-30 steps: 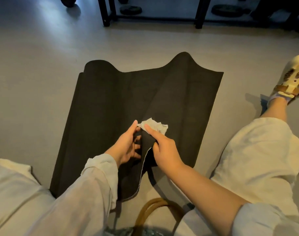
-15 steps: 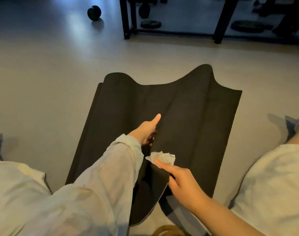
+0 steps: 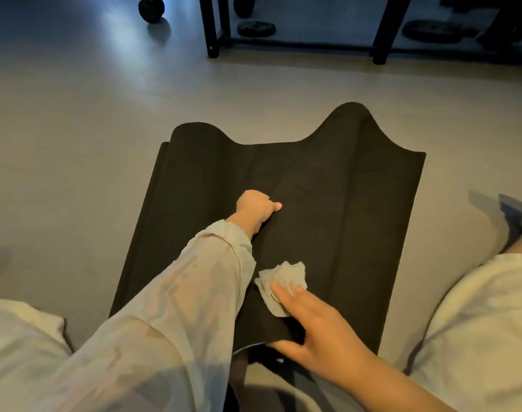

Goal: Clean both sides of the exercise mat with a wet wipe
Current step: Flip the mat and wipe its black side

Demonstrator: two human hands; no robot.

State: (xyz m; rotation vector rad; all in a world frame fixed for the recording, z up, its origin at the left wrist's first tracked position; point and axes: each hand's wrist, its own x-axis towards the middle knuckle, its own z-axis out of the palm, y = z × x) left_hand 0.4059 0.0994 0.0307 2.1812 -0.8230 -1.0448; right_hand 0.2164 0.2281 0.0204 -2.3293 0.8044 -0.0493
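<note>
Right hand (image 3: pixel 316 322) presses its straightened fingers down on a crumpled white wet wipe (image 3: pixel 282 282), pinning the wipe flat against the dark, rectangular exercise mat (image 3: pixel 343 218); its thumb lies along the mat's near edge. Left hand (image 3: pixel 255 208), in a pale long sleeve (image 3: pixel 176 307), sits further up the mat with fingers curled under and thumb extended, knuckles against the mat surface; whether it pinches a fold of the mat cannot be told from this view.

Compared with half a second ago, the left hand has moved further away from the person along the mat's central crease and its fingers have closed more. The right hand has gone from touching the wipe with a fingertip to covering its near half, and the wipe has spread out slightly.

The mat lies on the pale grey floor (image 3: pixel 75 173) between the person's legs, its far edge humped up in two ridges. Beyond the mat's far edge stands a black metal rack frame (image 3: pixel 215 31), with dark round weight plates (image 3: pixel 255 28) on the floor under it and a dark ball-shaped object (image 3: pixel 151 8) to the rack's left.
</note>
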